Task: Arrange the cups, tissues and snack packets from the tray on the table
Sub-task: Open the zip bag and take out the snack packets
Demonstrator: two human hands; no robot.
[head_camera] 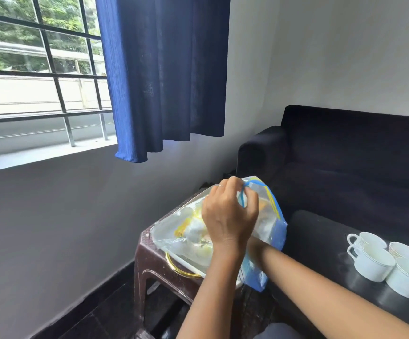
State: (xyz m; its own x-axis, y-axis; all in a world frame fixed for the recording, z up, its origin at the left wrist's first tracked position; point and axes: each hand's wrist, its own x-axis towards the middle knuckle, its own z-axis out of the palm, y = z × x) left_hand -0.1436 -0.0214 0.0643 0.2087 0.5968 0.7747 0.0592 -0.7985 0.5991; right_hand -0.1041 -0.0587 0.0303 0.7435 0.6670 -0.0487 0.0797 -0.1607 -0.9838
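Observation:
A clear plastic bag (270, 223) with blue edges and a blue zip strip lies over a white tray (190, 266) with a gold handle. White and yellow contents show blurred through the plastic. My left hand (227, 214) grips the bag's top edge, fingers curled round the blue strip. My right forearm (296, 267) reaches in from the right and passes behind my left wrist at the bag; the right hand itself is hidden. Several white cups (374, 263) with thin gold rims stand close together on the glossy black table (320, 236) to the right.
The tray rests on a brown plastic stool (147, 255) standing between the grey wall and the table. A dark sofa (345, 155) runs behind the table. A blue curtain (164, 77) hangs beside a barred window (39, 69) at the upper left.

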